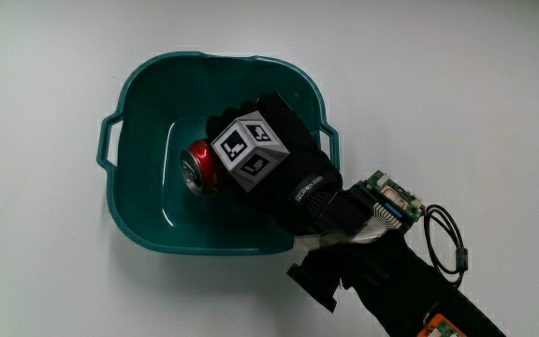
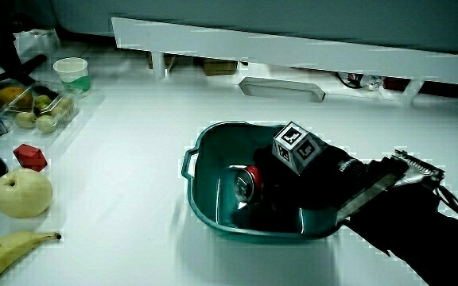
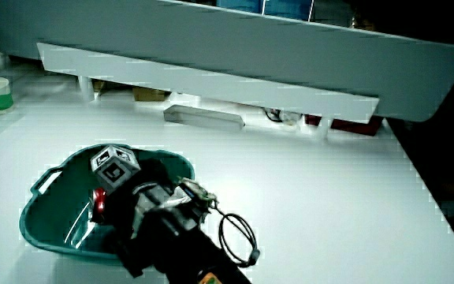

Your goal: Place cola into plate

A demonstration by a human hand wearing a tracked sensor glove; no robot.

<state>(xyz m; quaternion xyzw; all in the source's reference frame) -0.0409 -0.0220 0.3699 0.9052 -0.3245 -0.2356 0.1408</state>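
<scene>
You are working on a plain white table point(image 1: 457, 84), and a low white partition point(image 2: 293, 52) is running along its edge farthest from you in both side views. Your hand point(image 1: 279, 173) is reaching down inside the teal basin point(image 1: 134, 201), the only dish-like thing showing, and its fingers are wrapping around the red cola can point(image 1: 199, 168), which is lying on its side on the basin's floor with its silver top facing the basin wall. The patterned cube point(image 1: 248, 150) on the back of your glove is sitting just above the can. Your forearm point(image 1: 391, 271) is crossing the basin's rim on the side nearest you, with a looped black cable point(image 1: 447, 239) hanging beside it.

The basin is sitting well clear of the table's edges, with bare white surface lying open all around it in the main view. In a side view, a cluster of things is crowding the table's edge well apart from the basin: one banana point(image 2: 10, 253), one pale apple point(image 2: 21, 193), one small red block point(image 2: 29, 156), one white cup point(image 2: 72, 74) and one clear tray of fruit point(image 2: 38, 107).

You are handling one can, one basin and one hand.
</scene>
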